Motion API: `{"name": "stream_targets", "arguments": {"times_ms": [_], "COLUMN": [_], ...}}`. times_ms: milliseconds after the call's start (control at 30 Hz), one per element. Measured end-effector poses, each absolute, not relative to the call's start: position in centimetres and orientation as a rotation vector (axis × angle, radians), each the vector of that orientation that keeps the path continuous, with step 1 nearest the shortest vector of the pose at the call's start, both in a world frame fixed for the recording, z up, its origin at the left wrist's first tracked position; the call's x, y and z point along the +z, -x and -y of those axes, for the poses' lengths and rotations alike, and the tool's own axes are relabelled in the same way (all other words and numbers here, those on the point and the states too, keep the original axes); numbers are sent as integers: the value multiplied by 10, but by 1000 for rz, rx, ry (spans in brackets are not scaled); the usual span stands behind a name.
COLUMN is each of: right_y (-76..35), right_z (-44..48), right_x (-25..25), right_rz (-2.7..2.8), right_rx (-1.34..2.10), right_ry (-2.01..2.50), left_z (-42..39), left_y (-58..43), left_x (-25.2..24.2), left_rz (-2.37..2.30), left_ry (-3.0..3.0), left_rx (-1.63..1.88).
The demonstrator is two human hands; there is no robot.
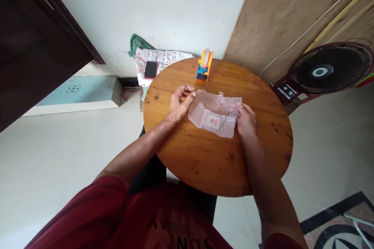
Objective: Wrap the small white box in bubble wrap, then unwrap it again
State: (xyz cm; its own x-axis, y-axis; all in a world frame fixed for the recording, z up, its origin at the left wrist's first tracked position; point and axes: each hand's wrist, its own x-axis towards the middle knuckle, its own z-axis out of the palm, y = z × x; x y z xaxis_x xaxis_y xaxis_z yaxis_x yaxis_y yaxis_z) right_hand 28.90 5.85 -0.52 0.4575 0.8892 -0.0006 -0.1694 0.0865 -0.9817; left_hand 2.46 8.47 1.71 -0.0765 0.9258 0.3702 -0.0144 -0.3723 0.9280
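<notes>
A pinkish, see-through sheet of bubble wrap (201,113) lies spread on the round wooden table, its lower part folded up. A small pale item with a reddish mark (214,120) shows in the folded part; what it is I cannot make out. At the wrap's upper left corner is my left hand (179,103), fingers curved and apart from the thumb. Its fingertips come close to the edge, and whether they touch it is unclear. My right hand (247,120) pinches the right edge of the wrap between thumb and fingers.
An orange and blue tape dispenser (204,66) stands at the far edge of the round wooden table (210,167). Behind the table's left side, a phone (150,69) rests on a printed white sack (169,56). A large dark fan (327,72) is on the right.
</notes>
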Motion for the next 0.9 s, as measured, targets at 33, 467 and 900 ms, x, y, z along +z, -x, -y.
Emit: {"name": "stream_targets", "arguments": {"times_ms": [33,467,900], "right_y": [-291,-258,-261], "right_z": [-59,4,0], "right_x": [-5,58,65], "right_rz": [758,1657,2206], "right_rx": [856,326,323], "right_ry": [1281,1273,1402], "left_z": [-82,-81,-56], "left_y": [-24,-19,-8], "left_x": [18,19,46], "left_rz": [-1032,-990,-573], "left_ry": [-1540,-2232,-1861], "left_rx": [1533,965,848]}}
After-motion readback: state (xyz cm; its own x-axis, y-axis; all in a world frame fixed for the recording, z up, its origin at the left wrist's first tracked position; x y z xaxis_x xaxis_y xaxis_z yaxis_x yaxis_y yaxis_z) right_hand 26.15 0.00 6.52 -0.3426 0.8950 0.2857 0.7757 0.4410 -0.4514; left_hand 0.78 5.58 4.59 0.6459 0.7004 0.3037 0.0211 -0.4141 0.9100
